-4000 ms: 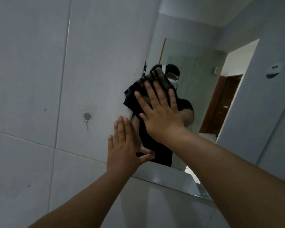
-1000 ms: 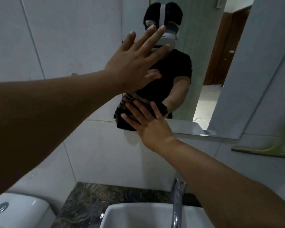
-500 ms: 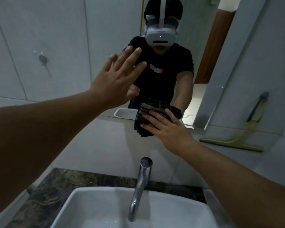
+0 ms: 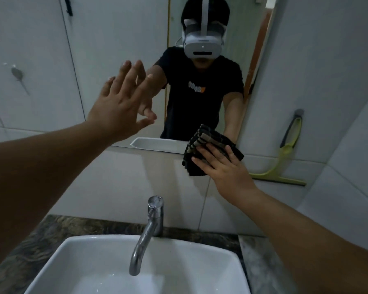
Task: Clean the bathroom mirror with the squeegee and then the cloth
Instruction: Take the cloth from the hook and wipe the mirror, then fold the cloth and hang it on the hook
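My right hand (image 4: 225, 168) presses the cloth (image 4: 210, 149) flat-fingered over the mirror's (image 4: 119, 28) bottom edge; my left hand (image 4: 119, 102) is open, the squeegee (image 4: 285, 153) hanging just right.

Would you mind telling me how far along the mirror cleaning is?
Squeegee leans against the wall, so that pass looks done. In hand: right hand presses the cloth at the mirror's bottom edge, left hand flat, empty. Left: finishing the wipe.

No text can be read. The only marking is a small white-and-orange print on the chest of the black short-sleeved T-shirt (image 4: 202, 96) reflected in the wall mirror (image 4: 232, 28), reversed and too blurred to make out.
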